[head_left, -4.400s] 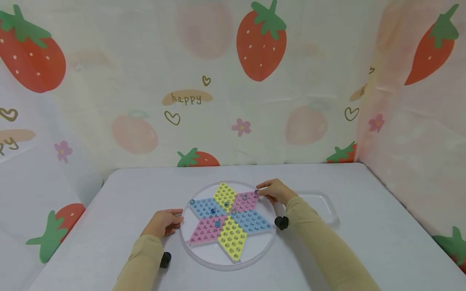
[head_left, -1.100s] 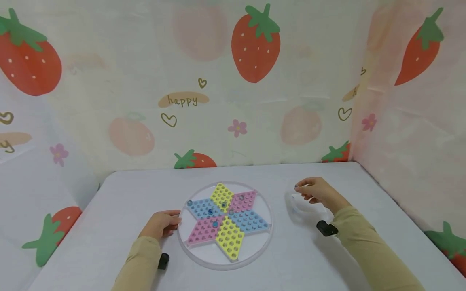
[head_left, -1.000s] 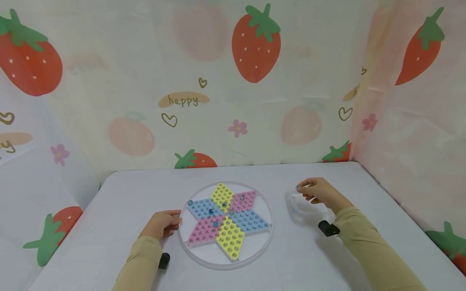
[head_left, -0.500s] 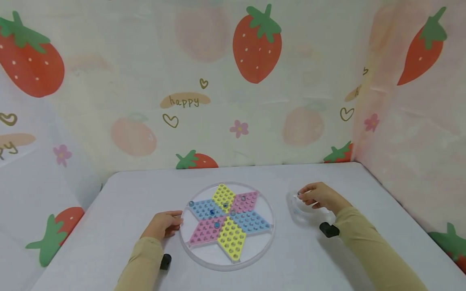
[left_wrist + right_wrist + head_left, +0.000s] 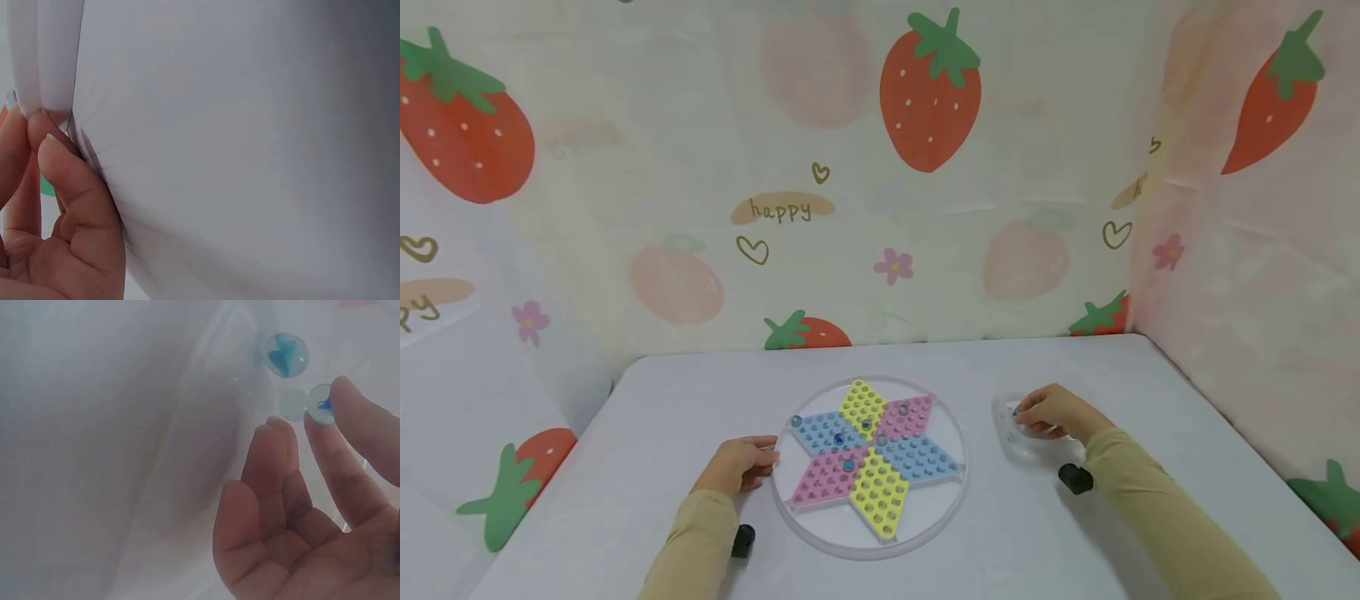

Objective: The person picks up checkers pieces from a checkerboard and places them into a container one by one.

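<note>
A round clear Chinese checkers board (image 5: pixel 880 553) lies on the white table, with a pink, yellow and blue star and several glass marbles in its holes. One blue marble (image 5: pixel 848 465) sits in the near left pink point. My left hand (image 5: pixel 736 467) rests its relaxed fingertips against the board's left rim (image 5: pixel 56 56). My right hand (image 5: pixel 1060 412) is low over a clear tray (image 5: pixel 1004 433). It pinches a glass marble (image 5: pixel 321 404) with a blue swirl between thumb and index finger. A teal-swirled marble (image 5: pixel 287 355) and a pale one (image 5: pixel 292 404) show just beyond the fingertips.
A white cloth-covered table (image 5: pixel 700 392) bears the board and the tray, which stands apart to the board's right. Strawberry-print curtains (image 5: pixel 940 300) hang behind and at both sides. Both wrists carry black cameras (image 5: pixel 1077 478).
My right hand has gone from the board's far right pink point to the tray with the marble, then lowered. That tip's hole no longer holds a marble. My left hand has stayed put.
</note>
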The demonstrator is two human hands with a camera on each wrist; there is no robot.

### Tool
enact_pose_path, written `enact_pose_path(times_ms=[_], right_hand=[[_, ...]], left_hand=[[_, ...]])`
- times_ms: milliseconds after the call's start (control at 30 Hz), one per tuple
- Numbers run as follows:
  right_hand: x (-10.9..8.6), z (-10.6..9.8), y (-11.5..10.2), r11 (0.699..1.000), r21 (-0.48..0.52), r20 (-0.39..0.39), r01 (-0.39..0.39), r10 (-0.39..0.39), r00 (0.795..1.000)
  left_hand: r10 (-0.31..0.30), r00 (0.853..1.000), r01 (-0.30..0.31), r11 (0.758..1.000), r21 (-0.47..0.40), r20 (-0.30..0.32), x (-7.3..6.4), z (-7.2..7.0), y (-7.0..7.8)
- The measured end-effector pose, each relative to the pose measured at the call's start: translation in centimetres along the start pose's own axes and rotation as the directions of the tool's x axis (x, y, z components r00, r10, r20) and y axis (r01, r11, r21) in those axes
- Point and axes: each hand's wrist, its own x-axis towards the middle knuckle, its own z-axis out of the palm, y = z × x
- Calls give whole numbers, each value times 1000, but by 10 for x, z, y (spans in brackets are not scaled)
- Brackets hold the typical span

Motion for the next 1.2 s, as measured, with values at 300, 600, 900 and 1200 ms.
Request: enact_pose_path(times_ms=[300, 600, 900, 1200], right_hand=[[6, 6, 3, 999, -26, -11, -29, 29, 1000], [9, 7, 6, 998, -40, -29, -42, 41, 999], [3, 1, 0, 998, 57, -64, 1, 3, 998], [-13, 0, -30, 992, 66, -86, 110, -104, 991]], left_hand=[[-1, 1000, 1, 1000, 1, 5, -3, 0, 1], [-3, 1000, 3, 1000, 6, 7, -1, 0, 0], [-16, 1000, 16, 1000, 5, 5, 4, 1, -2], [-11, 1000, 11, 1000, 26, 0, 3, 0, -1]])
